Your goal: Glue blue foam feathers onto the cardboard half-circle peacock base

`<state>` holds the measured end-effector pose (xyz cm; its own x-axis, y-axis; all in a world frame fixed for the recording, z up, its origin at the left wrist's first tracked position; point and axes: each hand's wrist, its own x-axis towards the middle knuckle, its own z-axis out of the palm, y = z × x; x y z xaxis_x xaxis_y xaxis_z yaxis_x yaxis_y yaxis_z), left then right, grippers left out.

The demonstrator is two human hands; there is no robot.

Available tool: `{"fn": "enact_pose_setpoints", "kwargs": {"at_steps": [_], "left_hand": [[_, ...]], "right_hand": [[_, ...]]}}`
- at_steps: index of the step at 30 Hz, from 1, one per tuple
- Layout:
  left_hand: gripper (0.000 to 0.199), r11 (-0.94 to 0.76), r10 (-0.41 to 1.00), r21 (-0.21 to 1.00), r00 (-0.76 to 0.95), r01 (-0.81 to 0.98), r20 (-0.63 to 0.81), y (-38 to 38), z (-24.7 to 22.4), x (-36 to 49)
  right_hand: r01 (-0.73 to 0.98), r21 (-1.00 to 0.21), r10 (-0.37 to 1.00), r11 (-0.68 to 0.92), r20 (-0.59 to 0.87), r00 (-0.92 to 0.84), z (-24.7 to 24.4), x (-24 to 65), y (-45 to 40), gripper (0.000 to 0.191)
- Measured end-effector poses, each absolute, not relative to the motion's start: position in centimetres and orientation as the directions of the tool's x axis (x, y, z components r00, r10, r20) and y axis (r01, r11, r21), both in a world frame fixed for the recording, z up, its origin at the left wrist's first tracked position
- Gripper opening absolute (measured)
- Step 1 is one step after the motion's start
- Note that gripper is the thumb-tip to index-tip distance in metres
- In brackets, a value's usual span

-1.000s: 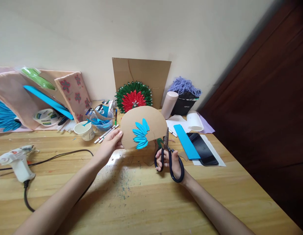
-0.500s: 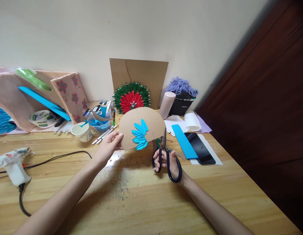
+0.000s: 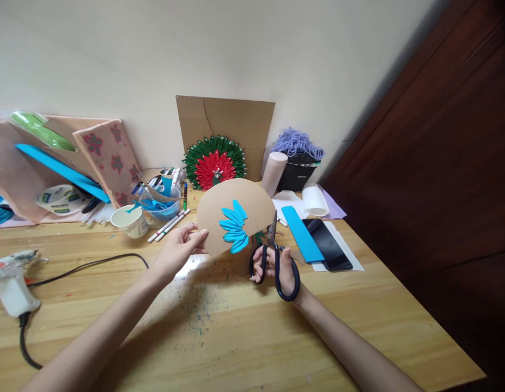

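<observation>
My left hand (image 3: 187,246) pinches the lower left edge of a rounded piece of brown cardboard (image 3: 211,218), held up above the table. Several bright blue petals (image 3: 235,226) are fixed to its face in a partial fan. My right hand (image 3: 277,267) has its fingers through the black handles of a pair of scissors (image 3: 271,231). The blades point up and touch the right edge of the cardboard. A notch shows at the cardboard's lower right, beside the blades.
Behind stands a cardboard sheet (image 3: 256,125) with a green and red petal disc (image 3: 215,163). Left are a glue gun (image 3: 13,286) with its cord, a paper cup (image 3: 130,222) and a tub (image 3: 160,204). Right lie a blue strip (image 3: 302,234) and a phone (image 3: 328,245).
The whole view has shifted slightly, so the background sits further left. The cardboard has turned a little, and the scissors remain at its right edge. Both hands keep their hold.
</observation>
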<state>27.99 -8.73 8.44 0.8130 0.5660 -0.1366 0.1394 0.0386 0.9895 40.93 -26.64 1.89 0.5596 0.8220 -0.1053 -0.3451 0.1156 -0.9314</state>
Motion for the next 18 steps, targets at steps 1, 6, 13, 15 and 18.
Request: {"fn": "enact_pose_setpoints", "kwargs": {"at_steps": [1,6,13,15,18], "left_hand": [[0.030,0.039,0.567,0.990,0.813,0.137,-0.135,-8.75,8.45,28.00],[0.032,0.030,0.566,0.988,0.812,0.150,-0.141,-8.73,8.46,27.97],[0.032,0.050,0.559,0.988,0.816,0.143,-0.147,-8.54,8.47,27.98],[0.031,0.042,0.561,0.989,0.816,0.144,-0.142,-8.60,8.48,27.96],[0.031,0.028,0.569,0.989,0.811,0.145,-0.135,-8.74,8.46,27.94]], "right_hand": [[-0.341,-0.933,0.823,0.118,-0.101,0.560,1.80,40.96,-26.67,0.077],[-0.324,-0.939,0.827,0.118,-0.088,0.555,1.57,41.11,-26.76,0.076],[-0.319,-0.942,0.810,0.106,-0.104,0.577,1.89,40.94,-26.71,0.075],[-0.321,-0.942,0.809,0.101,-0.111,0.578,1.96,40.89,-26.70,0.075],[-0.317,-0.944,0.803,0.089,-0.120,0.584,2.01,40.85,-26.67,0.073]]}}
